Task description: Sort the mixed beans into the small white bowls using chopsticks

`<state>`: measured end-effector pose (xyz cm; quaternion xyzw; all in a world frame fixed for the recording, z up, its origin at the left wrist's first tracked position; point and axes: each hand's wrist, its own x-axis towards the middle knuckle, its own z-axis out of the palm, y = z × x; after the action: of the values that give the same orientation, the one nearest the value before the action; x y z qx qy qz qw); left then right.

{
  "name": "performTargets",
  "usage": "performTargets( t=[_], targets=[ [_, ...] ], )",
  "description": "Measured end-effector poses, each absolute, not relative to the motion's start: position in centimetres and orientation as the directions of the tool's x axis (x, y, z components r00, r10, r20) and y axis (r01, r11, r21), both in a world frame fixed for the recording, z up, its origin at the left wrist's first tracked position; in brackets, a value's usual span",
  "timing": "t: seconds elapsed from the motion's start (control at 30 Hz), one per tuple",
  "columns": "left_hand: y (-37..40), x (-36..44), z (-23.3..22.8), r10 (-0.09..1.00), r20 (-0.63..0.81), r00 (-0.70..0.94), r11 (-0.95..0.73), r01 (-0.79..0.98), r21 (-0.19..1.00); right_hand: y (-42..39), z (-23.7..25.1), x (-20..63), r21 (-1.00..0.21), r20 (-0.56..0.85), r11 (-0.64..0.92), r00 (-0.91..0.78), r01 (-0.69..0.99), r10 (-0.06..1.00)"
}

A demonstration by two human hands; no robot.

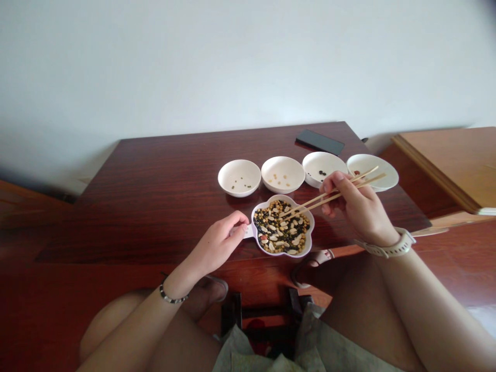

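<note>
Now the left hand [222, 240] has a closed grip, its thumb and fingers pinching the flat handle [250, 232] of a white dish [312, 232]. The dish sits just below the middle of the frame, at the near edge of the counter [155, 196]. It looks smooth, with a wavy rim like a flower. Inside is a bumpy mix [284, 235] of small round beans, yellow, green and black, with long pale peanuts [296, 241] among them. The right hand [360, 209] grips two thin wooden chopsticks [320, 201]. Their tips point down at the mix, close together; I cannot tell if they hold a nut.

Four round white bowls [228, 187] stand in a row behind the dish, with just a few bits in each. A flat black phone [320, 142] lies at the upper right of the counter.

The counter is dark red-brown, with wood lines and a soft shine. A plain pale wall [232, 67] fills the top of the frame. Light brown wooden furniture [457, 160] stands at the right edge, above a shiny reddish floor [453, 268].
</note>
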<state>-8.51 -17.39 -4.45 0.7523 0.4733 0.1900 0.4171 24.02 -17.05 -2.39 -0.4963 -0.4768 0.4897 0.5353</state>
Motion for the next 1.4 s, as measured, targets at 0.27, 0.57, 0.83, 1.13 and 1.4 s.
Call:
performTargets(
  t=[0.27,0.57,0.83,1.13,1.4],
  targets=[
    [-17.41,-8.53,-4.48,0.869,-0.107,0.483,-0.209,0.554,0.806,-16.99,-2.40,24.17,-0.999,0.032,0.033,0.075,-0.021,0.997],
    [-17.47,-8.45,-4.47,0.871,-0.105,0.479,-0.206,0.551,0.808,-16.99,-2.43,24.18,-0.998,0.066,0.065,0.092,0.013,0.994],
    [-17.49,-8.46,-4.40,0.876,-0.104,0.471,-0.200,0.550,0.811,-17.05,-2.47,24.15,-0.998,0.056,0.055,0.123,0.004,0.991],
    [-17.51,-8.58,-4.48,0.877,-0.102,0.470,-0.203,0.553,0.808,-17.06,-2.10,23.85,-0.992,0.079,0.093,0.155,-0.084,0.985],
    [-17.53,-8.66,-4.42,0.876,-0.103,0.472,-0.205,0.556,0.806,-16.50,-2.07,24.44,-0.961,0.156,0.215,0.299,-0.174,0.941]
  ],
)
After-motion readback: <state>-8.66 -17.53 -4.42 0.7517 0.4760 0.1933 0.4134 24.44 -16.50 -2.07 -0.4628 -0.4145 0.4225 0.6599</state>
